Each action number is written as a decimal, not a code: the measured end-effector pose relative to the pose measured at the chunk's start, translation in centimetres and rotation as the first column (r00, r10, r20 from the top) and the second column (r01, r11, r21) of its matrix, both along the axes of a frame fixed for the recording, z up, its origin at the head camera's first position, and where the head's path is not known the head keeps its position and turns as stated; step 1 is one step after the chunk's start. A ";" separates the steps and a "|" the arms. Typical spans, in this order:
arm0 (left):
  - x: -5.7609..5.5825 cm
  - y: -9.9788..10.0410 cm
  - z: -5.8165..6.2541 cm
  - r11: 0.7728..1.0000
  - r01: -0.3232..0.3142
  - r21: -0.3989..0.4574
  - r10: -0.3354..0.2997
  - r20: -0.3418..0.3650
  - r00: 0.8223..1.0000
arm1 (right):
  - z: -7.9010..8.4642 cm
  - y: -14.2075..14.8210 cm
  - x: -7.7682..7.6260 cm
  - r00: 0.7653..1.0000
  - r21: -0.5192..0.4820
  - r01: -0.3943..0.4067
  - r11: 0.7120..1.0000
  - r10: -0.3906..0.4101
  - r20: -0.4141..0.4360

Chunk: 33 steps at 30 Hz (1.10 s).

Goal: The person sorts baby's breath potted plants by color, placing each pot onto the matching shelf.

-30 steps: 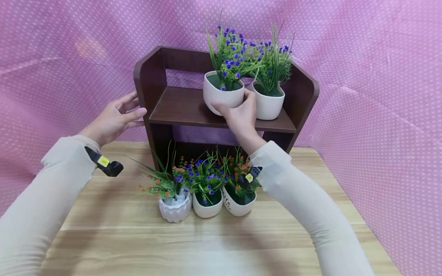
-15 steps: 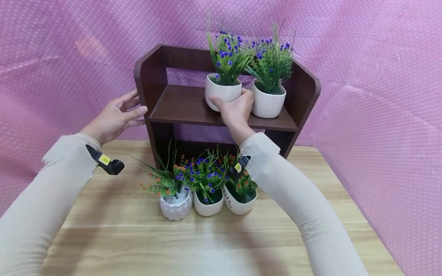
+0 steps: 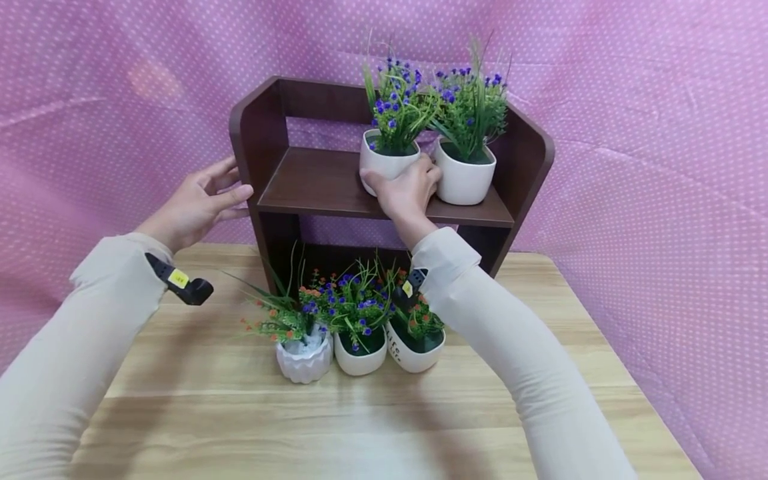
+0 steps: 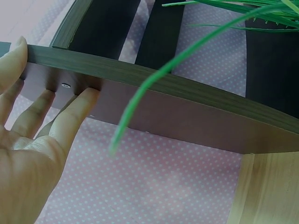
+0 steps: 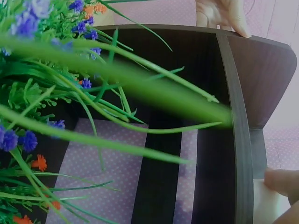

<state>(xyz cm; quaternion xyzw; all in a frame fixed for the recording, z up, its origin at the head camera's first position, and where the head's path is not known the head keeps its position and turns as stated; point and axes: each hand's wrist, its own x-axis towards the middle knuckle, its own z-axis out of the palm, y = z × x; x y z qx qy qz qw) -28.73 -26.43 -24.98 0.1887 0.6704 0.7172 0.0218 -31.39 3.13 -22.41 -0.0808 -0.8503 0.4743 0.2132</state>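
On the upper board of a dark brown shelf [image 3: 324, 180], my right hand [image 3: 408, 190] grips a white pot [image 3: 387, 160] of purple flowers, thumb in front and fingers round its right side. The pot stands upright, its lower right part hidden behind the hand. Close to its right is a second white pot [image 3: 465, 180] with purple flowers. My left hand [image 3: 201, 203] touches the shelf's left side panel [image 4: 154, 107]; its fingers are extended against the outer face and the thumb lies at the front edge. Only fingertips and a bit of white pot [image 5: 266, 200] show in the right wrist view.
Three more potted plants stand on the wooden table [image 3: 240, 413] before the shelf: a ribbed pot [image 3: 305, 363], a white pot [image 3: 360, 360] with purple flowers and a lettered pot [image 3: 414, 357] with orange flowers. Pink dotted cloth [image 3: 648, 167] hangs behind and beside the table.
My right hand has shifted the gripped pot slightly back and to the right on the upper board, and its wrist has swung left. The left hand has stayed at the side panel.
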 end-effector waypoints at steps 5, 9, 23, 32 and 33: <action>0.0 -0.2 0.0 1.000 -0.003 -0.004 0.003 0.002 1.000 | 0.1 0.3 0.1 0.998 0.028 -0.066 0.997 0.066 0.014; 0.0 -0.3 -0.1 1.000 0.000 -0.004 0.000 0.004 1.000 | 0.0 1.0 0.5 0.984 -0.037 -0.173 0.984 0.174 0.027; -0.2 -0.4 -0.1 0.999 0.029 0.024 -0.029 0.001 1.000 | 0.1 0.9 0.7 0.988 -0.051 -0.149 0.988 0.151 0.032; -0.3 -0.5 -0.1 0.999 0.025 0.027 -0.025 0.008 1.000 | 0.3 1.0 0.9 0.987 -0.049 -0.149 0.988 0.151 0.048; -0.3 -0.5 -0.1 0.999 0.024 0.024 -0.024 0.008 1.000 | 0.3 1.1 0.9 0.987 -0.052 -0.151 0.987 0.153 0.047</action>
